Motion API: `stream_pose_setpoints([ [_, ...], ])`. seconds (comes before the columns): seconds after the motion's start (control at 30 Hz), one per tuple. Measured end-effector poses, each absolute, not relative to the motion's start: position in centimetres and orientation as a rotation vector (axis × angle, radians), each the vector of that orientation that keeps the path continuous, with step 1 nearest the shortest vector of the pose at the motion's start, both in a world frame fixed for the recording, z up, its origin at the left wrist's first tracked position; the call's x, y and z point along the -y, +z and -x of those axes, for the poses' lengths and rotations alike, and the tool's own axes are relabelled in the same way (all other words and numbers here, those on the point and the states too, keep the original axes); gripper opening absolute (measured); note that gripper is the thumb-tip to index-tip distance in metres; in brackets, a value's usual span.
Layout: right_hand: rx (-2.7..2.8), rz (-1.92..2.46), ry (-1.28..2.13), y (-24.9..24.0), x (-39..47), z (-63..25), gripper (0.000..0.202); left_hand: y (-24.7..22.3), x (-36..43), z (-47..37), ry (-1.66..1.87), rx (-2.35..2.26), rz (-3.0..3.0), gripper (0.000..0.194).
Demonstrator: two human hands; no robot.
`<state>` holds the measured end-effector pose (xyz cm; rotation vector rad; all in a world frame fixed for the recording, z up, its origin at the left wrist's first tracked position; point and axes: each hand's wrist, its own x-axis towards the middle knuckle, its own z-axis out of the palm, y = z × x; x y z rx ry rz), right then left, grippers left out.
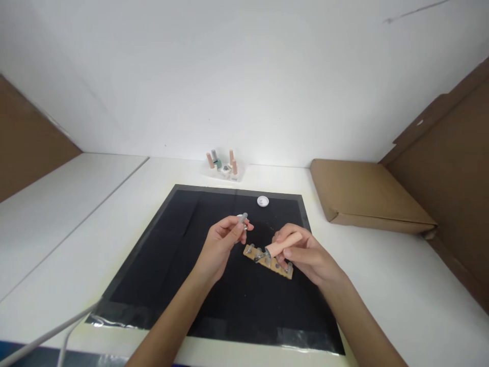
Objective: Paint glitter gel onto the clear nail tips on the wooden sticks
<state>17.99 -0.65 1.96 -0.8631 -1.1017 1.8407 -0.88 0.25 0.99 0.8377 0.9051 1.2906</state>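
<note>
— Fingers of the left hand [217,243]: how far open?

— Nearly closed, in a thumb-and-forefinger pinch on a small, smooth grey oval piece [243,217], with a bit of shiny metal just below.

— And the right hand [312,255]?

— Curled shut round a matte peach cylinder [284,244], slanting down to a dark, glossy end [261,257]. Brush or bottle? Too small to tell.

— Held where?

— Up over the black rectangular mat [153,275], near each other but apart.

— Anything beneath?

— Yes, a narrow tan strip [281,272] with clear, nail-shaped pieces [250,248] along it, close to the dark end.

— Any danger there?

— Probably. If wet, liable to drip or smear onto those clear pieces, from hanging so close. Easy, too, to knock the strip askew with the lowest right fingertips, so near it.

— And on the left?

— Only a small area of grip, so perhaps prone to slip or twist under a sideways push. Possibly prone to thumb marks as well, with skin so close to the grey surface.

— Farther back?

— A small round white dish [263,202] near the mat's far edge, then a clear tray [234,179] of peach-capped bottles [210,160]. Less at risk, both well apart from the hands.
</note>
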Motion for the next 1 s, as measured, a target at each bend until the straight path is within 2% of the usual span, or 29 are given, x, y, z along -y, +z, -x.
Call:
stream_pose_setpoints([
  [0.17, 1.15, 0.845, 1.806, 1.8, 0.7, -18.0, 0.034, 1.0, -0.2, 0.9, 1.283, -0.905, -0.836, 0.025],
  [0.43, 1.207, 1.141, 1.501, 1.0, -0.5, -17.3, 0.025, 0.9, -0.3, 0.9, 1.278, -0.898, -0.847, 0.023],
  [0.63, 1.168, 1.144, 1.564, 0.6, -0.8, -17.5, 0.026, 0.7, -0.4, 0.9, 1.278, -0.895, -0.854, 0.022],
  [0.73, 1.255, 1.147, 1.503, 0.2, -0.9, -17.7, 0.021, 0.5, -0.5, 0.9, 1.279, -0.901, -0.846, 0.022],
  [0.87, 1.406, 1.18, 1.311, -0.3, -1.2, -17.7, 0.029, 0.4, -0.5, 0.9, 1.279, -0.903, -0.839, 0.022],
  [1.0, 1.408, 1.209, 1.323, -0.7, -1.2, -17.5, 0.015, 0.4, -0.6, 0.9, 1.28, -0.898, -0.849, 0.021],
])
